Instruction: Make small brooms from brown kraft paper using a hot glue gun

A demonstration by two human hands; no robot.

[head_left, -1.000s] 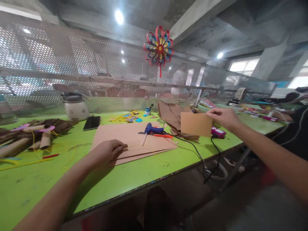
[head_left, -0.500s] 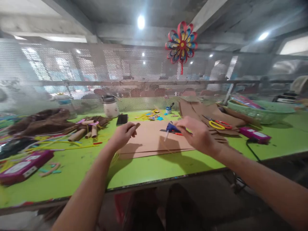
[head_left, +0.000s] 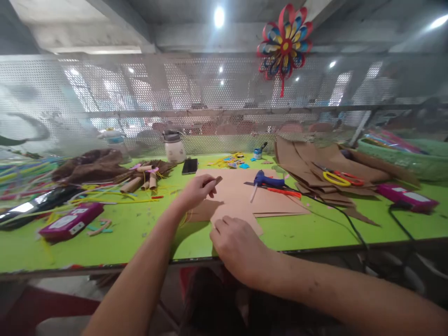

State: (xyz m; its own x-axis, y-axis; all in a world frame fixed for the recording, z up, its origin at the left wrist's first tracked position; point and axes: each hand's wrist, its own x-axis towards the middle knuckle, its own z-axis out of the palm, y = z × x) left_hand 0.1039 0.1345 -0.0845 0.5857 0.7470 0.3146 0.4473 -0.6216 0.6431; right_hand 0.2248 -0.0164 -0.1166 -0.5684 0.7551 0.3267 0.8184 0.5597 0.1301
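Left hand: here it is, thumb and fingers pinched together on a small brown piece, the left hand held over big paper sheets.
Right hand: closed too, the right hand with fingers curled over the near end of a paper card, thumb hidden.
Card: there, twelve o'clock from the right hand, overlapping the sheets.
Glue gun: blue glue gun lying on the sheets, one o'clock from the right hand.
Scissors: two o'clock, scissors on brown paper.
Phone: eleven o'clock from the left hand, phone flat on the green table.
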